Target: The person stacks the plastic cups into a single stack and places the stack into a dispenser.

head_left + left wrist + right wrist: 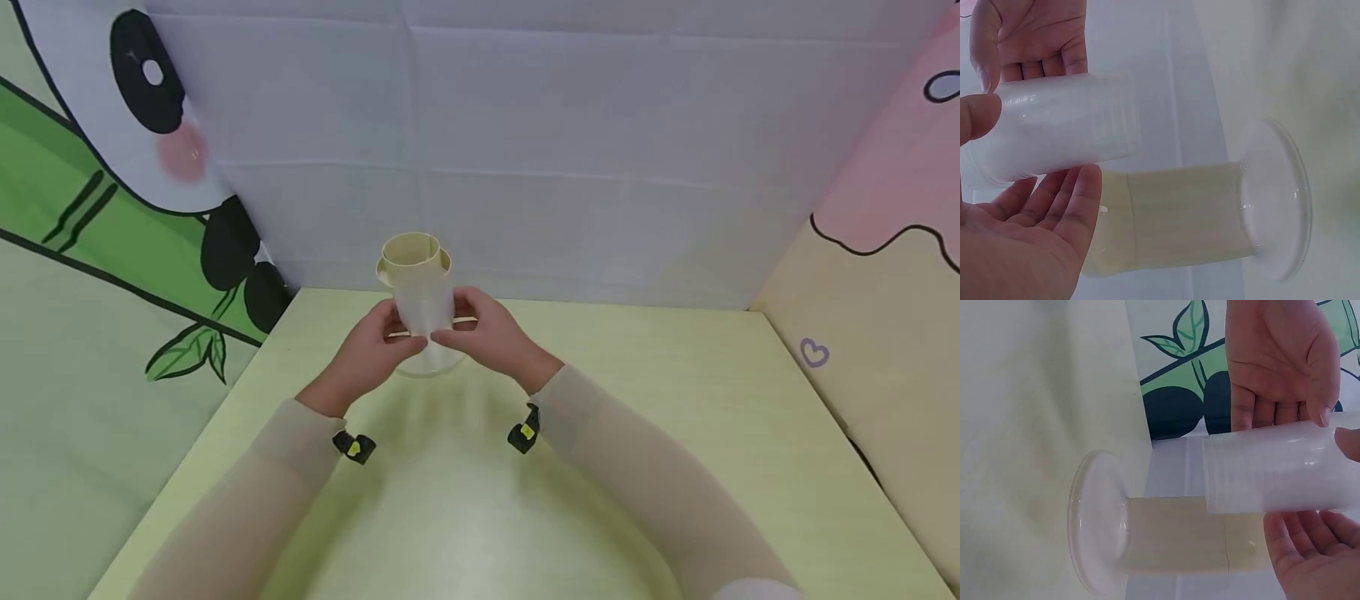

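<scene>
Both hands hold a stack of translucent plastic cups, one hand on each side. My left hand has its thumb on the near face and its fingers round the side. My right hand mirrors it, the two thumb tips close together. In the left wrist view the stacked cups show a ribbed band of rims at the lower end, off the table. Just behind them stands a cream cylindrical holder on a round white base. In the head view its upper opening shows above the cups, with a rounded lobe on each side.
The pale table spreads around the holder, which stands near the far edge. A whitish backdrop rises behind it. Cartoon-printed panels flank the left and right. A small dark device sits at each sleeve cuff.
</scene>
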A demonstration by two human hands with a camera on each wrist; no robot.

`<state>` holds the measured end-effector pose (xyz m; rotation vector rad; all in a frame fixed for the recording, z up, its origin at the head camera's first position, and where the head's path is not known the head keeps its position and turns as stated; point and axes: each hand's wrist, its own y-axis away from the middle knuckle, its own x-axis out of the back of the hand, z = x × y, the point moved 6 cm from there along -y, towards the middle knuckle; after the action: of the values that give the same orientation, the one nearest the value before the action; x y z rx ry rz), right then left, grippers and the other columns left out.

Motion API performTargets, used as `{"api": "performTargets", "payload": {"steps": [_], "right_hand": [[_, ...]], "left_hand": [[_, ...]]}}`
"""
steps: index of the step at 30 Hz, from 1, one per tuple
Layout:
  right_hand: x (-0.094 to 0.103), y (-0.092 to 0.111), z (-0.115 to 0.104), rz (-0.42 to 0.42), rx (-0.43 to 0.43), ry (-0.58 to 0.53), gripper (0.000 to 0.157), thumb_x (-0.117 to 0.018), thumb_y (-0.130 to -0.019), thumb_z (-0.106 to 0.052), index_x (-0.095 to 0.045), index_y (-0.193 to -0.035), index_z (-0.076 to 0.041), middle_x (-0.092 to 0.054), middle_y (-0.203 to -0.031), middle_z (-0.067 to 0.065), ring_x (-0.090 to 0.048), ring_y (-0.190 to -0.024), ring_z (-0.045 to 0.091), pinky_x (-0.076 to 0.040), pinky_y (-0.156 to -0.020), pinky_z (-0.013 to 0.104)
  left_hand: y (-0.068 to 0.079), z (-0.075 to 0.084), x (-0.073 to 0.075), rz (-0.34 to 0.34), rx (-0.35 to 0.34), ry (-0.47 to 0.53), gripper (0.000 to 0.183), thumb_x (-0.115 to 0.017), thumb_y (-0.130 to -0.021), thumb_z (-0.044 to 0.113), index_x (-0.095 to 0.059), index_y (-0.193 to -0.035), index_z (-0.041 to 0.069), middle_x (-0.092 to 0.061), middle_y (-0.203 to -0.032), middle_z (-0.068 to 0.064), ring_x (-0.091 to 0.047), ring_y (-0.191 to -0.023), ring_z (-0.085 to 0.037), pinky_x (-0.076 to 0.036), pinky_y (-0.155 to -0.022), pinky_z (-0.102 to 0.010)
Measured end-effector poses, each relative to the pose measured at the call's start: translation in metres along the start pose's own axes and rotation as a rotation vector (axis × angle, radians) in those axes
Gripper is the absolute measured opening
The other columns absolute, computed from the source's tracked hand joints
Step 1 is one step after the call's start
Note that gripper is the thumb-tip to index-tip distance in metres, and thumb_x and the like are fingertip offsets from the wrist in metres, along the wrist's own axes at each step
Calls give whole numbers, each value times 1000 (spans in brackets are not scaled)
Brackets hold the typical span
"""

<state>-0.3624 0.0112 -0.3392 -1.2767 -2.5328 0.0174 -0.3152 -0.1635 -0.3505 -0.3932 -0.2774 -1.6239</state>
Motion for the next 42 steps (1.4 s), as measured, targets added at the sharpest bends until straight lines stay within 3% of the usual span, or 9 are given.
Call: {"api": "performTargets", "payload": {"steps": [15,25,36,42], "right_hand": [[31,-28,-50,27,46,127,59,-77,-94,-30,-50,-143,-11,-60,-129,-1,-61,-117,18,-54,-96,35],[41,-52,-76,64,55,142,58,-77,-94,-34,-52,-142,-12,-62,-126,-2,-59,-114,12,-53,-95,33],[40,-75,-88,87,33,147,62,-76,-94,-38,-51,-144,-12,-60,-130,-3,-59,-117,11,-52,-97,30],[40,-85,-97,96,40,167,62,-75,-96,-37,-49,-146,-11,-59,-132,-1,-58,-118,12,-51,-97,28]], "left_hand": [[-28,53,30,-9,21,-80,69,-71,-99,37,-36,-153,12,-52,-142,-6,-53,-129,-27,-47,-108,-53],[-44,84,52,-1,-31,-70,67,-70,-99,34,-38,-152,9,-51,-143,-8,-51,-130,-25,-43,-111,-49],[-63,89,72,34,-56,-48,62,-68,-101,30,-40,-151,6,-52,-141,-11,-51,-130,-27,-41,-113,-51],[-73,93,81,37,-68,-44,61,-67,-101,29,-40,-151,6,-52,-142,-10,-51,-132,-26,-40,-115,-48]]}}
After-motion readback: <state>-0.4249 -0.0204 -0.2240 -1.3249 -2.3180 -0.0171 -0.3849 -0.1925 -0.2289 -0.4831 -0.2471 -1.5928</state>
